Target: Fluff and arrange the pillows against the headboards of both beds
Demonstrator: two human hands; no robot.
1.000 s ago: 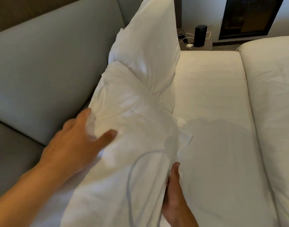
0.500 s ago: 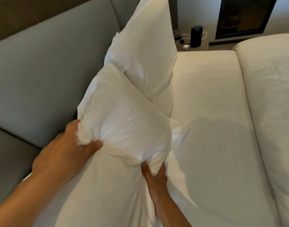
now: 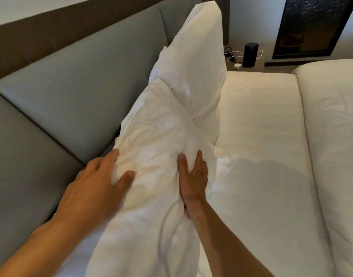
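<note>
My left hand (image 3: 95, 182) at eight o'clock and right hand (image 3: 192, 176) at centre, fingers flat, press the near pillow (image 3: 151, 136) to plump it against the grey headboard (image 3: 71, 92); far pillow (image 3: 197, 62) stands propped at twelve.

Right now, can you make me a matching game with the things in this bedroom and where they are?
Things:
1. near pillow
2. far pillow
3. black speaker
4. folded duvet

Places:
A. on the floor by the wall
B. standing tall against the headboard
C. along the right side of the bed
D. under both hands

Pairs: 1-D, 2-B, 3-A, 4-C
</note>
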